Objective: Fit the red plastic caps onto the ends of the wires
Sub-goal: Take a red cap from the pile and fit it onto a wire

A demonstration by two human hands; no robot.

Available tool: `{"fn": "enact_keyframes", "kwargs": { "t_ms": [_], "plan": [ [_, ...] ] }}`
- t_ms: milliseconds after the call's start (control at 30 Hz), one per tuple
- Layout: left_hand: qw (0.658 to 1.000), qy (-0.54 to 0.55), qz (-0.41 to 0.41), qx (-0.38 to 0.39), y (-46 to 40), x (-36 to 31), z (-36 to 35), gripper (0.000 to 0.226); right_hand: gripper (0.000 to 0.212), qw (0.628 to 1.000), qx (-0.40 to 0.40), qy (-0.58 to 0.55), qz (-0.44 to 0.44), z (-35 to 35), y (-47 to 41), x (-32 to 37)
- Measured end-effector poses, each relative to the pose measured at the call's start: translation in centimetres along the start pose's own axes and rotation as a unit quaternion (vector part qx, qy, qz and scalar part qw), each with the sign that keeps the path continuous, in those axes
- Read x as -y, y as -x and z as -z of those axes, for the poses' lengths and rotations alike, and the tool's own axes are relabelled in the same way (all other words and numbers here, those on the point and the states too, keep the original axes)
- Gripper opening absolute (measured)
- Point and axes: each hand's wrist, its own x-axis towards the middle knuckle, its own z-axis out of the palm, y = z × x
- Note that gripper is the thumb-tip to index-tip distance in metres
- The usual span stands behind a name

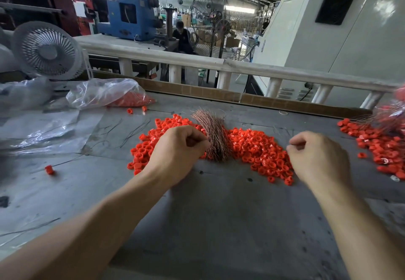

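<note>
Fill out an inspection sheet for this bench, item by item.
Surface: grey table, scuffed and pitted.
Job's things: wires bundled amid the red caps; a second heap at right.
Clutter: bag of caps, plastic sheets, stray cap.
Grips: left hand curled at the wires; right hand pinching, contents unclear.
Cables: nothing seen on the table.
Surroundings: desk fan, railing, floor fan.

left hand [175, 148] — fingers at wires [215, 135] | right hand [317, 157] curled | red caps [258, 148] heaped
</note>
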Motion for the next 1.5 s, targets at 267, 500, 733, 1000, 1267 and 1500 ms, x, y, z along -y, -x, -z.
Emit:
{"fn": "enact_keyframes", "kwargs": {
  "t_ms": [267,500,733,1000,1267,1500],
  "plan": [
    [0.995,-0.067,-0.063,0.024,0.2,-0.2,-0.6,0.008,0.013,0.959,0.094,-0.142,0.226,-1.7,2.9,4.6],
    [0.995,-0.063,-0.07,0.023,0.2,-0.2,-0.6,0.009,0.04,0.921,0.16,-0.133,0.33,-2.5,4.0,6.0],
    [0.996,-0.063,-0.065,0.023,0.2,-0.2,-0.6,0.006,0.013,0.906,0.152,-0.215,0.332,-2.4,4.1,6.0],
    [0.996,-0.056,-0.047,0.043,0.3,-0.4,-0.4,0.033,0.006,0.884,0.074,-0.324,0.33,-2.0,4.0,6.4],
    [0.998,-0.011,-0.045,0.047,0.6,-1.1,-0.3,0.041,0.017,0.849,0.079,-0.474,0.219,-1.1,4.3,6.3],
    [0.997,0.02,-0.052,0.06,0.7,-1.4,-0.1,0.042,0.029,0.855,0.121,-0.472,0.179,-1.2,4.5,6.3]
  ]
}}
